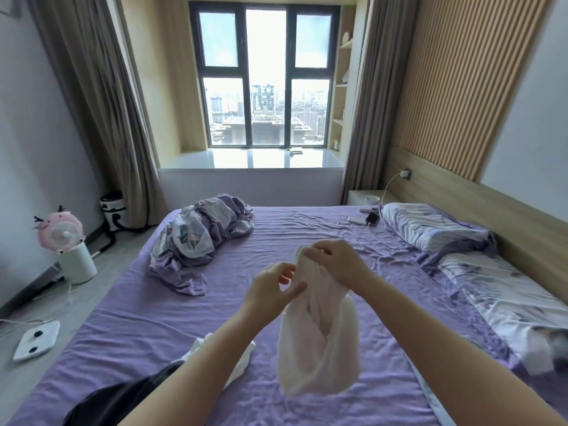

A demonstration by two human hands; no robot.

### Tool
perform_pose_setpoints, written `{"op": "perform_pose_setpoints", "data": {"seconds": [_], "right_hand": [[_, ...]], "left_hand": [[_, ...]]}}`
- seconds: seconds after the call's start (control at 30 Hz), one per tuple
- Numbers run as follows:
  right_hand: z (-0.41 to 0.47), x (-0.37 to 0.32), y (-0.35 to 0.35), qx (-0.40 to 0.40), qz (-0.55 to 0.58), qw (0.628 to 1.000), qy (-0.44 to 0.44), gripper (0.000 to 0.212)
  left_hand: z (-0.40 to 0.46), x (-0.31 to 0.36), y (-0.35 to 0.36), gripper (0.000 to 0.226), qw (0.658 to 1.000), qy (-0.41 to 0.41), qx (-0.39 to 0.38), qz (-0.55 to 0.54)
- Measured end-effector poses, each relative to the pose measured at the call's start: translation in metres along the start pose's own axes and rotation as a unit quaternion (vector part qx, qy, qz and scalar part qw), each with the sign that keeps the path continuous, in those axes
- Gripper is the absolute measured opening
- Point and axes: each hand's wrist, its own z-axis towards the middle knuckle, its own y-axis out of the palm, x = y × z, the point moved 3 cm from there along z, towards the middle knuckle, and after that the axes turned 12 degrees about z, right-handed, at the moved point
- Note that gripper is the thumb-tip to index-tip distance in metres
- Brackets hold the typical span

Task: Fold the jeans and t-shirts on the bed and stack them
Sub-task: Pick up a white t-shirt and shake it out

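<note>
Clearly you are early in the job: nothing on the bed (307, 229) looks folded or stacked yet. Nearest you, below your left forearm, a dark garment (123, 398), possibly the jeans though too little shows to tell, lies loose on the purple sheet with a crumpled white garment (242, 361) just beyond it. Your right hand (335, 262) is raised over the bed, its fingers (316, 250) curled round the bunched top of a white t-shirt (319, 348), which hangs twisted below them, clear of the sheet. Your left hand (273, 287) is just beside it, fingers (285, 272) narrowed and thumb (295, 289) touching the cloth; whether it already pinches an edge, I cannot tell. By my reading, you are hunting for the collar or shoulders to shake the shirt flat. Beyond your fingers, to the left, a heap of purple and white bedding (199, 235) sits crumpled. Far right lie a pillow (430, 226) and a phone (372, 217) beside it.
</note>
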Motion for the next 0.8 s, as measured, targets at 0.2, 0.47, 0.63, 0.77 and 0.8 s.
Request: {"op": "perform_pose_setpoints", "data": {"seconds": [0.2,0.47,0.63,0.77,0.8], "right_hand": [[-0.014,0.016,-0.018,0.039,0.029,0.998,0.042,0.020],[-0.044,0.035,-0.009,-0.091,0.099,0.984,0.114,0.016],[-0.032,0.025,-0.002,0.003,0.283,0.951,0.121,0.024],[-0.027,0.023,0.010,-0.006,0.258,0.956,0.138,0.024],[-0.026,0.023,0.011,0.001,0.260,0.954,0.146,0.023]], "left_hand": [[0.010,0.005,-0.002,0.017,0.962,-0.138,-0.064,-0.228],[0.030,0.001,-0.030,0.015,0.960,-0.143,-0.021,-0.239],[0.018,0.002,-0.018,0.012,0.991,-0.062,-0.018,-0.119],[0.000,0.001,-0.011,0.008,0.997,0.038,0.045,0.041],[-0.005,-0.001,-0.009,0.009,0.997,0.031,0.049,0.043]]}}
